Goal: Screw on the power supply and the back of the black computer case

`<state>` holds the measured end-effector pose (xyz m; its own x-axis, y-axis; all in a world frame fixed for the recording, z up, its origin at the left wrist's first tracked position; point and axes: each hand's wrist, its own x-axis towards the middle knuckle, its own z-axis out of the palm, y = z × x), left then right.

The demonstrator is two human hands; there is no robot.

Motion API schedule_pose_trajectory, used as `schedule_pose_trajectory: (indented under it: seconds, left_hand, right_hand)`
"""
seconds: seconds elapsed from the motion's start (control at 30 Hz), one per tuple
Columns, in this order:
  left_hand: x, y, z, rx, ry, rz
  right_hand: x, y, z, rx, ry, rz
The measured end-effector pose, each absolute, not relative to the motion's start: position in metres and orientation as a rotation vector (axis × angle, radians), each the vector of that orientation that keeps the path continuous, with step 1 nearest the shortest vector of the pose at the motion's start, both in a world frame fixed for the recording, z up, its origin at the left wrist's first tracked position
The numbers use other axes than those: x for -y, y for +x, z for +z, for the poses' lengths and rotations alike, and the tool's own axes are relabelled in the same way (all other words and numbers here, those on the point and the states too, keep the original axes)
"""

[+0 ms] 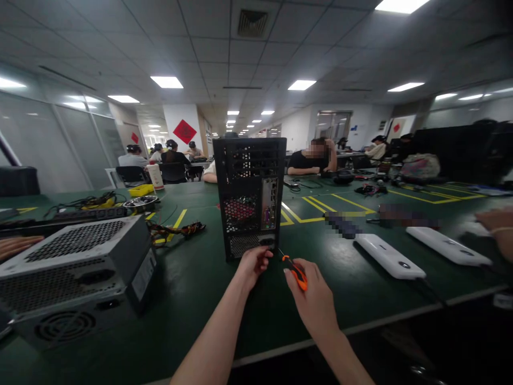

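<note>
A black computer case (252, 187) stands upright on the green table, its rear panel facing me. Low in that panel sits a power supply (244, 244) with a perforated grille. At the case's lower right, my left hand (253, 263) has its fingers curled in a pinch close to the power supply; whatever they hold is too small to make out. My right hand (315, 297) is wrapped round an orange and black screwdriver (295, 272). The screwdriver's thin shaft points up and left, toward the case's lower right corner.
Stacked grey power supplies (132, 251) stand at the left, beside a bundle of cables (180, 231). Two white power banks (390, 256) lie at the right. Other people's hands reach in at both edges. Across the table a person in black (306, 160) sits.
</note>
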<state>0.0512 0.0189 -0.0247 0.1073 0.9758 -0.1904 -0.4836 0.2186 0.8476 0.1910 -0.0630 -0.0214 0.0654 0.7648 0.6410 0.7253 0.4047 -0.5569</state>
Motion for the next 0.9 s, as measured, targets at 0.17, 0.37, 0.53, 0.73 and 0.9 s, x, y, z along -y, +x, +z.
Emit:
schedule_pose_trajectory:
  seconds: [0.17, 0.37, 0.53, 0.73, 0.9]
  left_hand:
    - [-0.017, 0.051, -0.021, -0.901, 0.691, 1.208]
    - [-0.015, 0.052, -0.019, -0.917, 0.699, 1.203]
    - [-0.015, 0.052, -0.018, -0.925, 0.702, 1.199]
    - [-0.016, 0.053, -0.018, -0.939, 0.691, 1.195]
    - [-0.016, 0.052, -0.018, -0.923, 0.691, 1.196]
  right_hand:
    - [0.065, 0.199, -0.023, 1.719, -1.424, 0.096]
    - [0.061, 0.197, -0.025, 1.815, -1.323, -0.118]
    - [0.065, 0.196, -0.025, 1.682, -1.425, 0.1]
    - [0.067, 0.192, -0.024, 1.753, -1.465, 0.026]
    - [0.066, 0.188, -0.024, 1.784, -1.321, -0.077]
